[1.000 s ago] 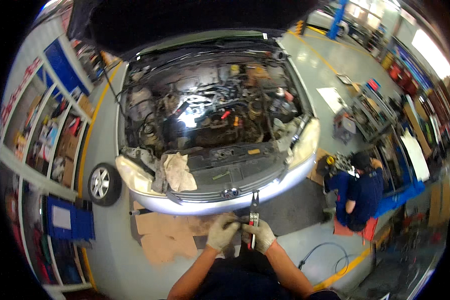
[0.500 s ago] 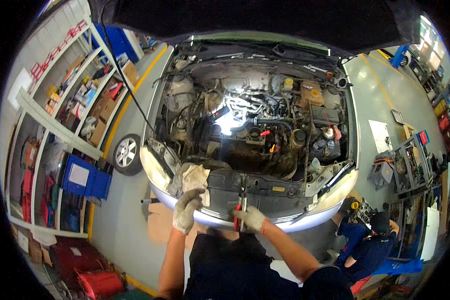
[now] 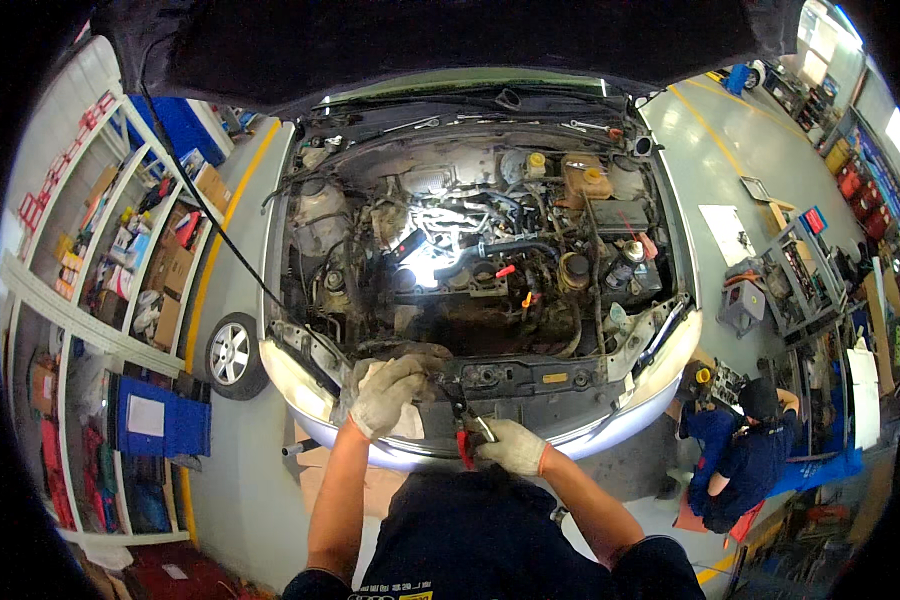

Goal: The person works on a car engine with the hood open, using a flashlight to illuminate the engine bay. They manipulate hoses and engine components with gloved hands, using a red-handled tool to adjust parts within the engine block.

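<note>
My right hand [image 3: 513,447], in a pale work glove, grips a pair of red-handled pliers [image 3: 462,420] above the car's front edge. The pliers' dark jaws point away from me, over the black front panel [image 3: 505,410]. My left hand [image 3: 387,398], also gloved, is at a crumpled pale rag [image 3: 406,424] on the left of that panel. Its fingers are pressed together and reach toward the pliers' jaws; what they hold, if anything, is hidden. Beyond both hands lies the engine bay [image 3: 470,325], with a bright lamp [image 3: 420,265] lighting the engine.
The raised hood [image 3: 420,45] hangs overhead, with a thin prop rod [image 3: 205,205] at the left. A spray can [image 3: 627,262] stands at the bay's right side. A wheel [image 3: 233,355] and shelves [image 3: 120,230] are at left. A co-worker [image 3: 755,450] crouches at lower right.
My left hand has moved forward and right, over the rag toward the pliers. The pliers have shifted left and tilted, their jaws now nearer my left fingers. The whole view has shifted slightly.
</note>
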The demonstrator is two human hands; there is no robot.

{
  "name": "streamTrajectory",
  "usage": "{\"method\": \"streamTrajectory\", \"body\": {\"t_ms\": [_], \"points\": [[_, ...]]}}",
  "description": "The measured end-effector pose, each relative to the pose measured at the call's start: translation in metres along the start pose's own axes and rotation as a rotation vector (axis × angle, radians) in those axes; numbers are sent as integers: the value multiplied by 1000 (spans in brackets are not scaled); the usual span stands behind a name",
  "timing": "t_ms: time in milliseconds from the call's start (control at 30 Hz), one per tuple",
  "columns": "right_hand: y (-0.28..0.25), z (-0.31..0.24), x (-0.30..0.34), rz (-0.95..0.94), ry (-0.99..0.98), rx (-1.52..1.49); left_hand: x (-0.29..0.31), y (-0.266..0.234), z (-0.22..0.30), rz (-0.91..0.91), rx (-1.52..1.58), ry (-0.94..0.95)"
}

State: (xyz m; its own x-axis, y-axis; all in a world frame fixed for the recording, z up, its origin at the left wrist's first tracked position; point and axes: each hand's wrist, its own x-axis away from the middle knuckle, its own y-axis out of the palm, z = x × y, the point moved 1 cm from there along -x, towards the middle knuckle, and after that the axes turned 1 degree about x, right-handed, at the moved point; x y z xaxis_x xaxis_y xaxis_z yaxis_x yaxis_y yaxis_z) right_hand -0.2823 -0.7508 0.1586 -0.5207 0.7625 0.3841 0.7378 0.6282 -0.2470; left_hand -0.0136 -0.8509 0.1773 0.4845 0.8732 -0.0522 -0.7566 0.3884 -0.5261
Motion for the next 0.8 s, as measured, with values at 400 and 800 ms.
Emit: {"method": "streamTrajectory", "body": {"t_ms": [400,800], "points": [[23,-2,-16,116,45,102,-34,-33,3,-281,480,-521],[7,-11,-19,55,43,198,-49,-42,-7,-474,334,-447]]}}
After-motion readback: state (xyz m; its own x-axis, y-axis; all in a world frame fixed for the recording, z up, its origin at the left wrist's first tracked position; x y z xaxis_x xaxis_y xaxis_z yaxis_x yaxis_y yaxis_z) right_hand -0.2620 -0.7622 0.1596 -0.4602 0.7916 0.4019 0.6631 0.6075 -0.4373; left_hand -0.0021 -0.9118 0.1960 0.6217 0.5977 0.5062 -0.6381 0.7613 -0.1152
